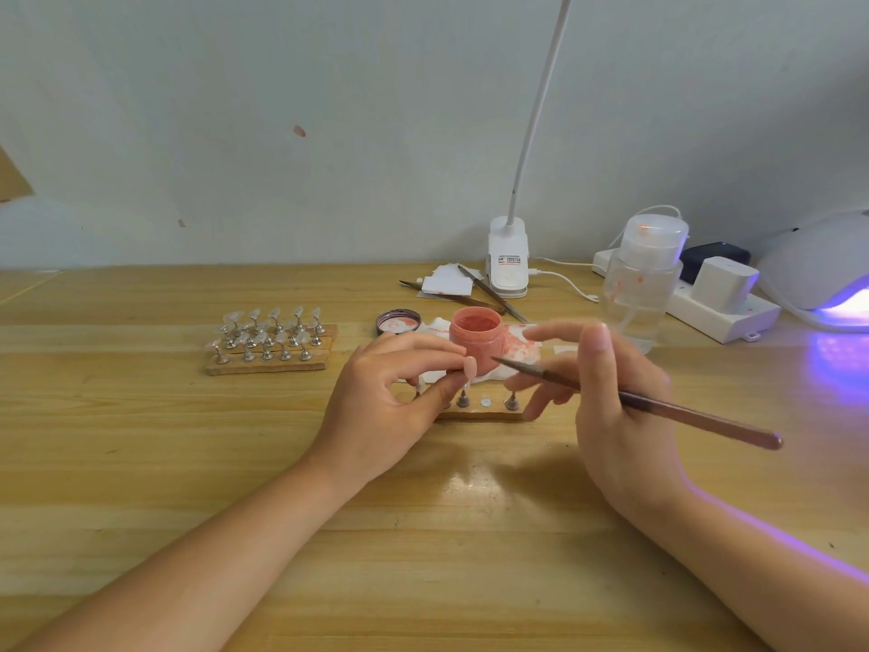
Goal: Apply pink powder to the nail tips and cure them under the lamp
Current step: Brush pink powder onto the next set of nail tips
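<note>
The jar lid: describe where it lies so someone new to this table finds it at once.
Start from the white clip lamp at the back of the wooden table, and come toward the open pink powder jar in front of it. The lid lies flat just left of that jar. It alone is a dark-rimmed round disc, pink-smeared inside.

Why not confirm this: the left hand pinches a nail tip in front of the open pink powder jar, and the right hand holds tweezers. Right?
One detail is wrong. In the head view the right hand holds a thin brush, not tweezers. The rest stands: the left hand pinches a nail tip in front of the open pink powder jar.
</note>
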Motion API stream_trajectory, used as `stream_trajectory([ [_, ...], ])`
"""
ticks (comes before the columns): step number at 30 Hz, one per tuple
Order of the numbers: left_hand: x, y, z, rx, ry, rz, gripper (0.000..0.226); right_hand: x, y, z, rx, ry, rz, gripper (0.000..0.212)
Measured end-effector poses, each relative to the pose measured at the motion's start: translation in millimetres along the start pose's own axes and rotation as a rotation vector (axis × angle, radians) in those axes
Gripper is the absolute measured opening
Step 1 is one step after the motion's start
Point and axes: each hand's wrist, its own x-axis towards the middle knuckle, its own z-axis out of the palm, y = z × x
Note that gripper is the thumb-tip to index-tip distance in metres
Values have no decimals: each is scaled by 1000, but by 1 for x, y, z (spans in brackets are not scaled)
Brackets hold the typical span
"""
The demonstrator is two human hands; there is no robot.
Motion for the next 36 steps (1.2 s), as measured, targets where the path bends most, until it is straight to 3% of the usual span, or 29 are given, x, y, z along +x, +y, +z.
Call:
stream_trajectory([
  [3,0,0,0,10,-9,2,13,-1,2,-1,-116,-33,6,39],
  [7,0,-1,0,53,-4,10,18,1,1,1,-313,-117,-51,25],
  [9,0,-1,0,53,-2,-1,20,1,3,3,-359,-173,-90,28],
  [21,0,5,1,82,-66,-8,16,2,0,7,-322,-196,-109,32],
  [27,2,4,1,131,-60,-96,44,4,9,0,-284,-111,-1,38],
  [36,2,-8,1,83,-141,-272,45,5,20,-4,-431,-261,29,30],
])
